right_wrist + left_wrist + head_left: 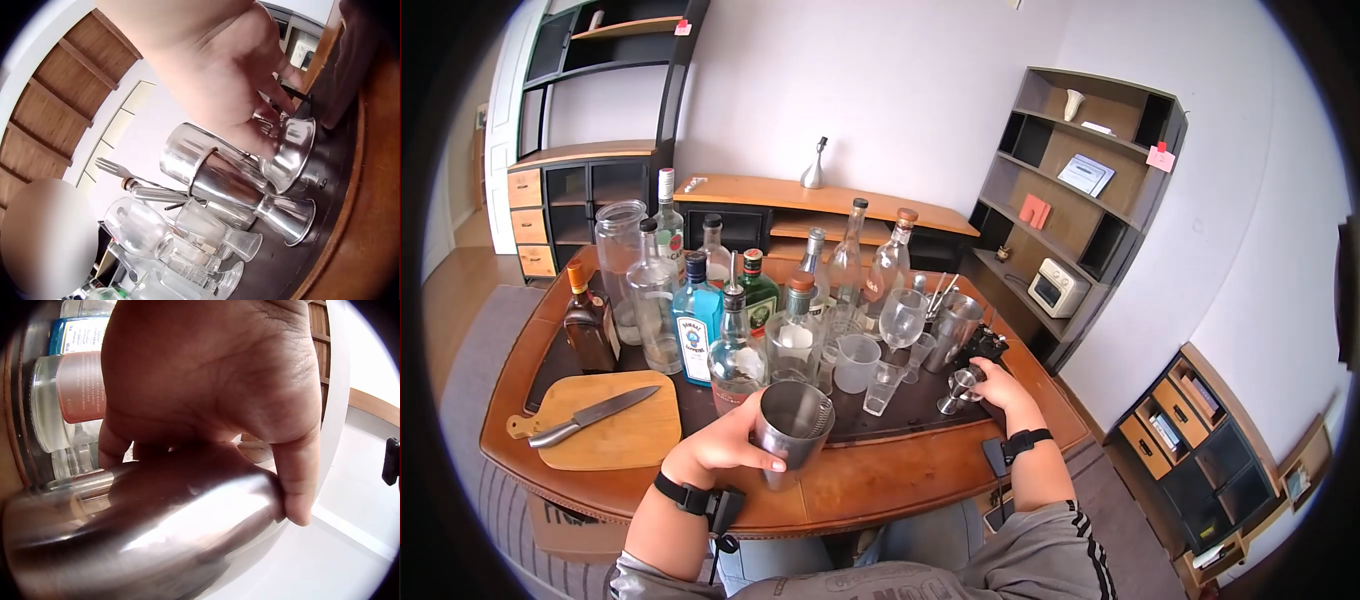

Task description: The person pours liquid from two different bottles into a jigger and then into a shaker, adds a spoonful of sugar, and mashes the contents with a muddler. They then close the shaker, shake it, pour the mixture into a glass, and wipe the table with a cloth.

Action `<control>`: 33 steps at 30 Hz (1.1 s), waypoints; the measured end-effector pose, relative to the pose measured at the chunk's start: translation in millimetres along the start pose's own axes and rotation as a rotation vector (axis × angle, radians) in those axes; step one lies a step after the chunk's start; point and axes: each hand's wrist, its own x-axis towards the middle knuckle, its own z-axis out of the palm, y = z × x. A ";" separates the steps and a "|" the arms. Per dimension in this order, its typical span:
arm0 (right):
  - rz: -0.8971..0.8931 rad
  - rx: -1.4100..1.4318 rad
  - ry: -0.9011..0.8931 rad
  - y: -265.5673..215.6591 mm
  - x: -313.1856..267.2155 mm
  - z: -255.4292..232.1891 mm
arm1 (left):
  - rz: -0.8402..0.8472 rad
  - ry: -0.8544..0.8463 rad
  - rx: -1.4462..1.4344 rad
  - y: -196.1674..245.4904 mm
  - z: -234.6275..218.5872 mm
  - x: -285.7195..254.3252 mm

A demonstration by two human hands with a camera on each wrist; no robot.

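My left hand (735, 435) grips a steel shaker tin (785, 415) near the table's front edge, its open mouth tilted up. A metal spring coil (824, 414) shows at the tin's rim. In the left wrist view, my thumb and fingers straddle the tin's shiny wall (175, 519). At the right, my right hand (1003, 388) pinches a small steel jigger (291, 153) between thumb and fingers, low over the dark mat. Beside it stands a second, taller double-ended jigger (250, 200). A large steel tin (955, 335) is just behind them.
A cutting board (640, 430) with a knife (610, 415) lies at the left. Several bottles, including a blue one (697, 325), crowd the middle. A wine glass (902, 320), a frosted cup (857, 363) and a shot glass (882, 390) stand between the hands.
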 end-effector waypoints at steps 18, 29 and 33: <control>-0.544 0.695 0.709 -176.2 -108.5 -58.3 | -0.038 -0.018 0.004 3.8 11.4 -2.5; -1.036 0.196 0.092 -297.0 -123.5 7.0 | -0.040 -0.013 -0.085 -1.8 4.0 0.0; -1.007 0.202 0.040 -302.3 -116.4 14.3 | -0.049 -0.016 -0.096 -1.8 4.2 -0.7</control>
